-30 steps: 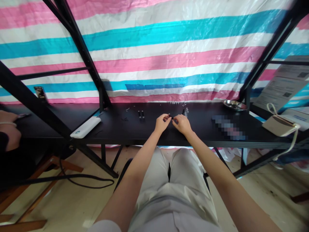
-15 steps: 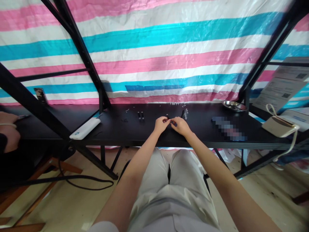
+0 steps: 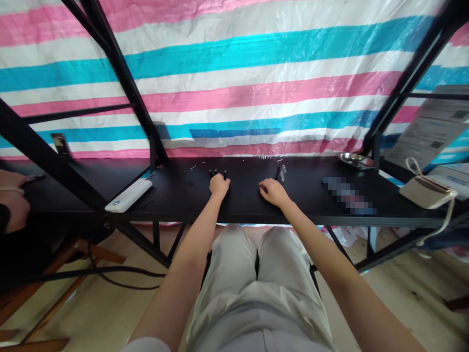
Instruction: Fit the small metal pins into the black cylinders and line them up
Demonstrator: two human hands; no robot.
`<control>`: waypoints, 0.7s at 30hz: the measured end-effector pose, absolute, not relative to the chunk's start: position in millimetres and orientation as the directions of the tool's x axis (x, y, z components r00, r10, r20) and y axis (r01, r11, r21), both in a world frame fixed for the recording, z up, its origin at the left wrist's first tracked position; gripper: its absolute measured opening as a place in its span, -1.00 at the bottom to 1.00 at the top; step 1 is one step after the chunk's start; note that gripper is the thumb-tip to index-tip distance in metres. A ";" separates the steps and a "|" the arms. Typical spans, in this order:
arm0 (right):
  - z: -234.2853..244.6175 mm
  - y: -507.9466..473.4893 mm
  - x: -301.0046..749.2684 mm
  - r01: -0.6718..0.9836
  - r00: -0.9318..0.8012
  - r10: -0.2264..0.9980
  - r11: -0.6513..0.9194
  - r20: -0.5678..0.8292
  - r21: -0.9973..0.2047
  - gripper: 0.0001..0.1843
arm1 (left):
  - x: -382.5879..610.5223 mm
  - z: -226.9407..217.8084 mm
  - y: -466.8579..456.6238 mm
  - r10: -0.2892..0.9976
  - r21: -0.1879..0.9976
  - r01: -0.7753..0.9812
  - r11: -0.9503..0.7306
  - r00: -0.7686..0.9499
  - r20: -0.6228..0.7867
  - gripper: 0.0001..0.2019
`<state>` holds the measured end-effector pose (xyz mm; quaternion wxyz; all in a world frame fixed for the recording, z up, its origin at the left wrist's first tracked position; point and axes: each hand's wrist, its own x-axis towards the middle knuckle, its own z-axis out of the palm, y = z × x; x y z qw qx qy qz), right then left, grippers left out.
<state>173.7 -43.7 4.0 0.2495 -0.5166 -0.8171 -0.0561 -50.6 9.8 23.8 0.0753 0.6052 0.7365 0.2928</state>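
My left hand [image 3: 219, 187] is over the left-middle of the black table, closed on a slim black cylinder with a pale tip [image 3: 225, 173]. Just beside its fingers, two similar black cylinders [image 3: 210, 173] stand close together, partly covered by the hand. My right hand [image 3: 271, 191] rests on the table with curled fingers; anything between its fingertips is hidden. Beyond that hand are small clear tubes [image 3: 283, 173] and black cylinders [image 3: 277, 172], lying side by side.
A row of tiny white pieces [image 3: 264, 157] runs along the table's back edge. A white power bank [image 3: 129, 195] lies left; a metal dish [image 3: 356, 161], a blurred-out item [image 3: 346, 195] and a beige pouch [image 3: 425, 189] are right. Another person's arm [image 3: 16, 198] shows at far left.
My left hand has moved left, away from my right hand, carrying a black cylinder to beside the two standing ones. My right hand has stayed almost in place.
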 end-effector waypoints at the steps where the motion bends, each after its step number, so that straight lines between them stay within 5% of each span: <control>1: 4.0 -43.7 173.5 0.873 -0.344 0.818 0.460 0.461 -0.164 -0.74 | -51.8 24.0 10.1 0.936 0.532 0.840 0.105 -0.265 0.233 -0.89; 21: 0.3 -40.6 176.0 0.864 -0.357 0.799 0.479 0.483 -0.153 -0.77 | -57.6 12.9 24.9 0.892 0.491 0.854 0.169 -0.345 0.293 -0.76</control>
